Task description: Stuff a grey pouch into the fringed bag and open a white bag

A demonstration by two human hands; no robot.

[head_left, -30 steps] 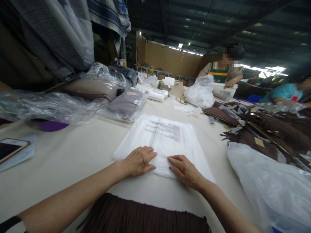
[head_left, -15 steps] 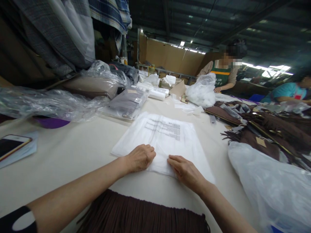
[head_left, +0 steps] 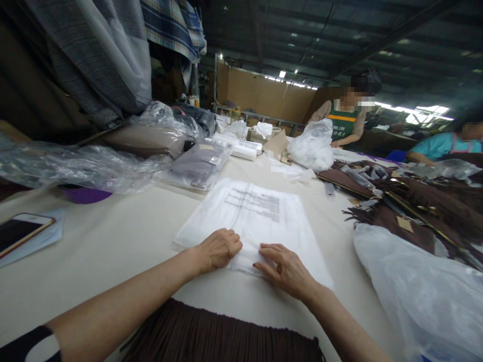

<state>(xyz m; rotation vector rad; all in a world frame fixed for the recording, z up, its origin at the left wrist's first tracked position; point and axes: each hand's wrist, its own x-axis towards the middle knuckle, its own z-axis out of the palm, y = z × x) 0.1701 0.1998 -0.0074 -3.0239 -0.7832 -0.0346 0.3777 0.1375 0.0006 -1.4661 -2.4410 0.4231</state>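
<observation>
A stack of white plastic bags [head_left: 287, 221] with printed text lies flat on the table in front of me. My left hand [head_left: 221, 249] is closed at the near edge of the stack, its curled fingertips pinching the thin plastic of the top bag. To its right, my right hand [head_left: 285, 269] rests on the same edge, thumb and fingers apart, with nothing visibly gripped. Nearest my body lies a dark brown fringed piece [head_left: 222, 334], partly cut off by the bottom of the view.
A phone [head_left: 24, 229] lies at the left beside clear plastic wrap [head_left: 86, 163]. Packed grey goods [head_left: 199, 161] sit behind the stack. Brown fringed bags [head_left: 403, 216] and a translucent plastic bag [head_left: 415, 286] fill the right. A co-worker in a green apron [head_left: 341, 123] stands across the table.
My right thumb has moved away from the fingers, opening that hand. My left hand keeps its pinch in nearly the same place. The view has shifted slightly.
</observation>
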